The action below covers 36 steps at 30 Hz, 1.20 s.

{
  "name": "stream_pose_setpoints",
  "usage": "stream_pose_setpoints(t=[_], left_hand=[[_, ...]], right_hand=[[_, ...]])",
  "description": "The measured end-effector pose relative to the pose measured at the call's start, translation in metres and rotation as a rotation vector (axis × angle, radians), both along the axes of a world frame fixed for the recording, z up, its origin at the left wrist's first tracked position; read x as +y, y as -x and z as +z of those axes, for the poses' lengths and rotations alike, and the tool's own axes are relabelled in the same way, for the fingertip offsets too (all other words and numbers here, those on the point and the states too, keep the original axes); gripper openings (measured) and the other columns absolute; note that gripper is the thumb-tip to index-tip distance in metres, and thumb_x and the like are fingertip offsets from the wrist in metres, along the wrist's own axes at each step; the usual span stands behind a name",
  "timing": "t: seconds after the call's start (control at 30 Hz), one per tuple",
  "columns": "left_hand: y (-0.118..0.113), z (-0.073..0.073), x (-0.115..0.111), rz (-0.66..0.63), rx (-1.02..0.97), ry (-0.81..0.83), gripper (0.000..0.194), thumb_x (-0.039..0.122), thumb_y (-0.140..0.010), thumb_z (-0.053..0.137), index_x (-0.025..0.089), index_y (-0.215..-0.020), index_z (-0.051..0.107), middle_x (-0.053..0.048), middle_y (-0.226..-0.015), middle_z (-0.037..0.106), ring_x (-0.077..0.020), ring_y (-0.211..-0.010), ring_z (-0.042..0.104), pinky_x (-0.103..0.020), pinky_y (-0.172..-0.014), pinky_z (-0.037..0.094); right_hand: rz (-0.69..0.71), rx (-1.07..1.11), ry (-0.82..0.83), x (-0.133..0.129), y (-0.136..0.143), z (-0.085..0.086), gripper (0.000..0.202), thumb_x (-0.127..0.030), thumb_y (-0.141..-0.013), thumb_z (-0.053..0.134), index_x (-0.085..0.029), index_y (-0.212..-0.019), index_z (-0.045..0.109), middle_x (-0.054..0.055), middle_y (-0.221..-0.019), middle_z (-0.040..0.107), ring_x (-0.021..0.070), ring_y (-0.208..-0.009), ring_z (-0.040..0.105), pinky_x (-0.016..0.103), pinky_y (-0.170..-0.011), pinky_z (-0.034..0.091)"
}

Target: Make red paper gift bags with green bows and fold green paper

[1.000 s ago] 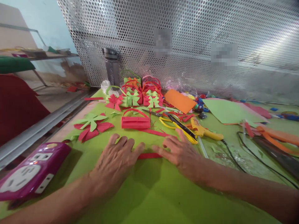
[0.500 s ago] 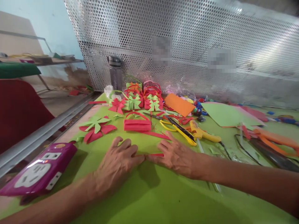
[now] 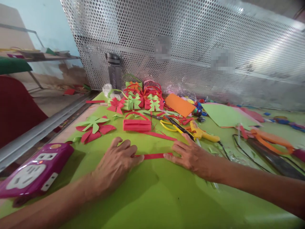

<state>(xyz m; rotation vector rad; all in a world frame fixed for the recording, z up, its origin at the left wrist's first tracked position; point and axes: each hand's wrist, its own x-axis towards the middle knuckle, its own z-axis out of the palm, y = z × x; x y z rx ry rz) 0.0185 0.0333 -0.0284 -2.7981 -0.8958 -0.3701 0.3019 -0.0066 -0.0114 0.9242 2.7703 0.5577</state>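
Observation:
A narrow red paper strip (image 3: pixel 154 156) lies flat on the green tabletop (image 3: pixel 152 194) between my hands. My left hand (image 3: pixel 120 159) has its fingers curled, its thumb pressed on the strip's left end. At the right end, my right hand (image 3: pixel 188 156) touches the strip with its thumb, the other fingers bent and spread loosely forward. Just beyond them stands a small red paper bag (image 3: pixel 137 125) with a handle, and another red strip (image 3: pixel 160 136) lies to its right. Green and red paper bows (image 3: pixel 94 125) rest at the left.
A purple power strip (image 3: pixel 35 171) sits at the left edge. Scissors, a cutter (image 3: pixel 178 125) and a yellow glue gun (image 3: pixel 203 133) lie ahead to the right. Finished paper bags (image 3: pixel 153 103), a bottle (image 3: pixel 114 73) and orange paper (image 3: pixel 179 105) are at the back.
My right hand has slid right along the strip, away from my left hand, so more of the red strip shows between them. The camera view has shifted slightly.

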Motion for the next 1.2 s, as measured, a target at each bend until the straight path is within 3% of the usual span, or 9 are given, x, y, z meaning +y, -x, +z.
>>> stream_pose_setpoints(t=[0.2,0.3,0.37,0.43,0.5,0.57,0.63,0.8,1.2], left_hand=[[0.000,-0.004,0.001,0.034,-0.022,0.002,0.027,0.010,-0.087,0.052,0.031,-0.091,0.069,0.002,-0.064,0.053,-0.0157,-0.065,0.042,-0.035,-0.071,0.024],[0.001,-0.007,0.002,0.047,-0.058,0.025,0.031,0.008,-0.086,0.052,0.033,-0.090,0.070,0.002,-0.064,0.053,-0.0152,-0.064,0.043,-0.033,-0.069,0.023],[0.001,-0.008,0.002,0.061,-0.086,0.057,0.035,0.006,-0.087,0.048,0.032,-0.091,0.070,0.002,-0.062,0.052,-0.0144,-0.062,0.043,-0.033,-0.067,0.023],[0.001,-0.007,0.003,0.065,-0.093,0.079,0.035,0.005,-0.087,0.047,0.030,-0.089,0.071,0.002,-0.060,0.051,-0.0141,-0.061,0.042,-0.033,-0.066,0.023],[0.000,-0.004,0.003,0.068,-0.076,0.097,0.031,0.008,-0.087,0.048,0.029,-0.086,0.072,0.001,-0.061,0.052,-0.0147,-0.061,0.043,-0.033,-0.065,0.023],[0.000,0.000,0.001,0.078,-0.061,0.113,0.027,0.011,-0.088,0.050,0.027,-0.086,0.072,0.000,-0.064,0.056,-0.0162,-0.064,0.047,-0.033,-0.065,0.024],[-0.001,0.003,-0.001,0.093,-0.056,0.122,0.024,0.013,-0.089,0.050,0.025,-0.085,0.071,-0.001,-0.067,0.060,-0.0175,-0.067,0.050,-0.034,-0.067,0.025],[-0.001,0.007,-0.004,0.095,-0.068,0.112,0.025,0.015,-0.091,0.046,0.018,-0.077,0.067,-0.003,-0.070,0.063,-0.0193,-0.071,0.052,-0.035,-0.070,0.028],[-0.001,0.001,0.000,0.085,-0.079,0.092,0.022,0.012,-0.088,0.049,0.018,-0.073,0.065,-0.002,-0.066,0.061,-0.0185,-0.067,0.051,-0.034,-0.067,0.026]], right_hand=[[-0.096,0.014,-0.016,-0.011,-0.024,-0.008,0.051,-0.005,-0.087,0.041,-0.024,-0.134,0.045,0.013,-0.110,0.059,0.0281,-0.116,0.046,0.057,-0.094,0.032],[-0.225,0.085,0.012,-0.012,-0.013,0.009,0.042,-0.005,-0.085,0.044,-0.024,-0.119,0.058,0.012,-0.107,0.061,0.0273,-0.109,0.052,0.052,-0.090,0.037],[-0.381,0.219,0.088,-0.008,0.006,0.027,0.034,-0.006,-0.084,0.046,-0.021,-0.109,0.064,0.009,-0.095,0.064,0.0229,-0.091,0.059,0.043,-0.081,0.043],[-0.526,0.512,0.263,0.001,0.033,0.043,0.022,-0.015,-0.085,0.049,-0.017,-0.098,0.066,0.006,-0.081,0.066,0.0176,-0.076,0.062,0.031,-0.070,0.046],[-0.636,0.725,0.659,0.013,0.061,0.049,0.014,-0.017,-0.083,0.051,-0.015,-0.082,0.064,0.000,-0.066,0.063,0.0107,-0.058,0.060,0.021,-0.056,0.045],[-0.801,0.778,0.945,0.028,0.083,0.044,0.010,-0.014,-0.078,0.052,-0.015,-0.071,0.060,-0.004,-0.059,0.060,0.0072,-0.049,0.057,0.017,-0.047,0.042],[-0.845,0.730,1.021,0.041,0.098,0.033,0.016,-0.015,-0.075,0.055,-0.016,-0.059,0.055,-0.005,-0.050,0.056,0.0066,-0.043,0.054,0.016,-0.043,0.041],[-0.911,0.610,0.998,0.058,0.111,0.018,0.033,-0.025,-0.071,0.067,-0.017,-0.045,0.048,-0.005,-0.039,0.051,0.0079,-0.037,0.048,0.018,-0.037,0.037],[-0.927,0.523,0.884,0.051,0.108,0.032,0.037,-0.034,-0.067,0.070,-0.018,-0.042,0.048,-0.005,-0.037,0.045,0.0085,-0.039,0.043,0.022,-0.043,0.034]])
